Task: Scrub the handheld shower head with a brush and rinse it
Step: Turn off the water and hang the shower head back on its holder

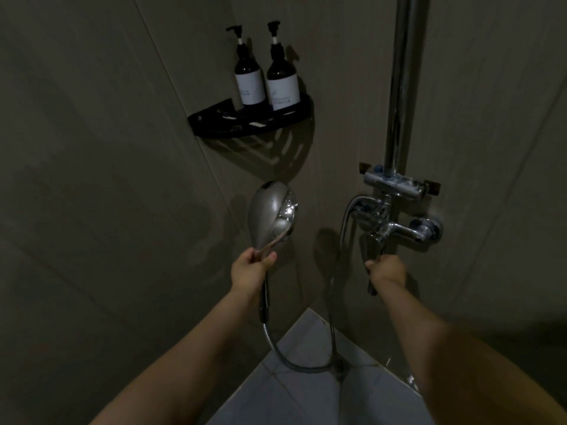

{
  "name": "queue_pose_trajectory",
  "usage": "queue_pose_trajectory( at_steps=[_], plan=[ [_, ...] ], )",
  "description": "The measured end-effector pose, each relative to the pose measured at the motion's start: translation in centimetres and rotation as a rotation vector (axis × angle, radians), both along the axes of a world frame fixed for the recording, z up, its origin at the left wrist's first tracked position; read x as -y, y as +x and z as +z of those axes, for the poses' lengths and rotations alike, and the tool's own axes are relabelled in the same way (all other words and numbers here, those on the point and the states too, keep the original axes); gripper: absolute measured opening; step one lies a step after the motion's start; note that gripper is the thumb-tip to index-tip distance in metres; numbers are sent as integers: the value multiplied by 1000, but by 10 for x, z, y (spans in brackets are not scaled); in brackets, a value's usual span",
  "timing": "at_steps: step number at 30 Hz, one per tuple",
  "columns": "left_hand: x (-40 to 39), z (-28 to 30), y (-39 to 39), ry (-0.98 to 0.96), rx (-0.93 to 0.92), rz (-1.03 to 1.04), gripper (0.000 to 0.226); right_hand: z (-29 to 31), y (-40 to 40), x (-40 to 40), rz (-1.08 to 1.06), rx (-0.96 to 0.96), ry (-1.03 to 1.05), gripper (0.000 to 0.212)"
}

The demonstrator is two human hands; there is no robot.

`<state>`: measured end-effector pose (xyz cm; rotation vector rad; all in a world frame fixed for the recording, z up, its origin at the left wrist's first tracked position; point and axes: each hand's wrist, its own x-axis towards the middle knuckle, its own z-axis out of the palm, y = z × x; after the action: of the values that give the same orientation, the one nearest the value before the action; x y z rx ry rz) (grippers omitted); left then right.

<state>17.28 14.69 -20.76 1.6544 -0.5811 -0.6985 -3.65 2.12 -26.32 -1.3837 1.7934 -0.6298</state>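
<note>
A: Where is the chrome, oval handheld shower head (271, 214)?
B: Centre, upright, gripped by left hand (250, 266).
A: Right hand (387, 268)?
B: Grasps chrome mixer lever (372, 256).
A: Progress?
B: No brush visible; probably the rinsing stage.

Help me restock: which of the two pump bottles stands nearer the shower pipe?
The right-hand bottle on the corner shelf, beside the left one and closer to the chrome pipe.
</note>
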Motion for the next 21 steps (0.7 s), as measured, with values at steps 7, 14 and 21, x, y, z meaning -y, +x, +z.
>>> queue_pose_trajectory(
  at_steps=[7, 14, 21],
  plan=[
    [0, 1, 0, -8, -27, 21, 19, 1, 0, 0, -10, 0, 12, 29],
    [-2, 0, 2, 4, -25, 31, 24, 4, 0, -1, 9, -40, 11, 31],
    [-1, -1, 1, -8, -46, 37, 23, 4, -1, -2, 5, -10, 5, 29]
  ],
)
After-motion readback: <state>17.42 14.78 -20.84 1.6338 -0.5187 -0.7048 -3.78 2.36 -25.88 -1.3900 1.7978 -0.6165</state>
